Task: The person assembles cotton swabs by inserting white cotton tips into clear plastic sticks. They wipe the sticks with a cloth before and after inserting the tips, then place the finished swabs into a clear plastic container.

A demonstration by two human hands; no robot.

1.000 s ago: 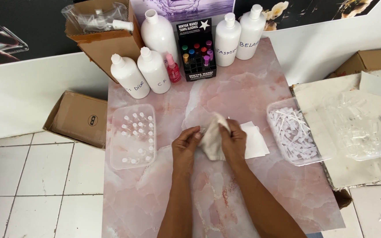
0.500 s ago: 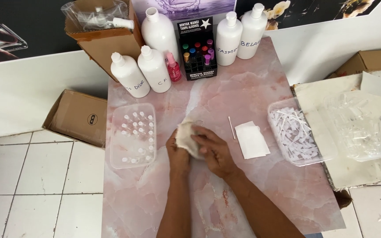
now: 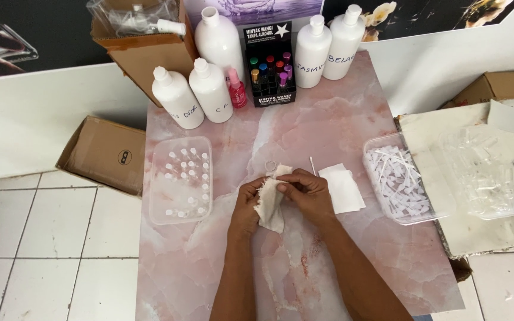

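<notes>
Both of my hands meet over the middle of the pink marbled table [image 3: 304,131]. My left hand [image 3: 246,205] grips a crumpled cream cloth [image 3: 270,205] from the left. My right hand [image 3: 307,190] pinches the cloth's upper edge from the right. A small clear ring-shaped thing [image 3: 270,166] lies just above the cloth. A thin white stick [image 3: 313,166] lies beside a white paper square [image 3: 341,187], right of my right hand.
A clear tray of small vials [image 3: 182,178] sits at left and a clear tray of white sticks [image 3: 401,177] at right. Several white bottles [image 3: 209,89], a pink bottle [image 3: 237,89] and a black display box [image 3: 269,65] line the back. Cardboard boxes [image 3: 105,154] stand around.
My hands went left with the cloth, then came back toward the centre. The cloth now hangs lower between them, with my right hand on its top edge.
</notes>
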